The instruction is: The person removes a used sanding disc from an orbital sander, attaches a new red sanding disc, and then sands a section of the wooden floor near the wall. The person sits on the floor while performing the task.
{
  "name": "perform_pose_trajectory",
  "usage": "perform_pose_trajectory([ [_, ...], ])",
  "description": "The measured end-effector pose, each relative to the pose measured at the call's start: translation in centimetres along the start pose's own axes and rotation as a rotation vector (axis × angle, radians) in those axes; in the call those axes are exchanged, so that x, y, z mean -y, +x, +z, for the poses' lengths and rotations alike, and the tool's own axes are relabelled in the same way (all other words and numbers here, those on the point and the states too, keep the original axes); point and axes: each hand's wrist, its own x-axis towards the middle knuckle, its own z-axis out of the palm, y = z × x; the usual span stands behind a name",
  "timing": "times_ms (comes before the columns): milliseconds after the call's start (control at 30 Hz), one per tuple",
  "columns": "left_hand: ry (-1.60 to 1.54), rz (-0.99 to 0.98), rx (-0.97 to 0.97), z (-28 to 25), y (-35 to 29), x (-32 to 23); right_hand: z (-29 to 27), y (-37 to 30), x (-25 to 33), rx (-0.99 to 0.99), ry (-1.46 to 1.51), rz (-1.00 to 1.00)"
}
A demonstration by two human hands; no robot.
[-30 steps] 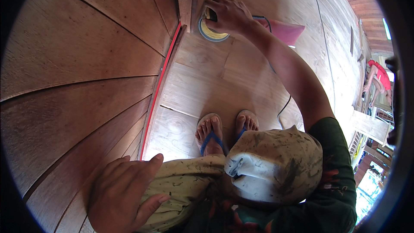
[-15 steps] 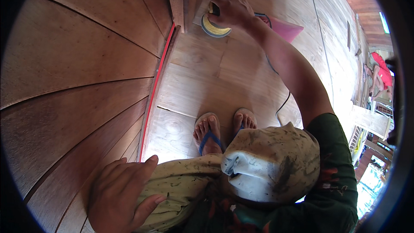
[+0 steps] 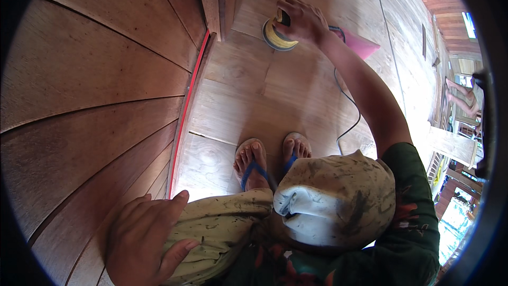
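My right hand (image 3: 302, 19) is closed around the top of a round yellow-and-black power sander (image 3: 280, 38). The sander's disc lies flat against the wooden floor boards (image 3: 238, 98), a little to the right of the door post. Behind my wrist lies a pink cloth bag (image 3: 362, 46); whether it is joined to the sander is hidden. My left hand (image 3: 145, 238) holds nothing, its fingers stretched out and thumb apart. It hovers or rests beside my knee in stained khaki trousers (image 3: 217, 217), near the plank wall (image 3: 95, 69); contact cannot be made out.
A dark power cord (image 3: 355, 122) loops across the floor near my right arm. A red strip (image 3: 189, 108) runs along the base of the wall, below a wooden post (image 3: 211, 0). My feet (image 3: 253, 161) in blue-strapped flip-flops stand mid-floor. Another person's legs (image 3: 461, 95) show at far right.
My right hand and the sander have slid to the right and slightly nearer, away from the post. The pink bag has shifted right too. My left hand stays nearly still.
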Motion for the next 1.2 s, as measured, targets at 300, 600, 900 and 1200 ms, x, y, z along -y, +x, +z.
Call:
perform_pose_trajectory([
  [300,-0.005,0.000,-0.002,-0.1,0.2,0.0,0.2,-0.7,2.6,0.058,0.061,-0.001],
  [600,0.000,0.021,-0.010,-0.1,0.0,-0.2,1.0,-3.5,8.3,0.078,0.063,-0.152],
  [900,-0.062,0.020,-0.049,0.3,-0.3,-0.1,0.7,-5.9,14.7,0.130,0.165,-0.232],
  [1200,-0.065,0.019,-0.045,-0.1,-0.5,-0.4,1.0,-4.9,18.0,0.089,0.213,-0.323],
])
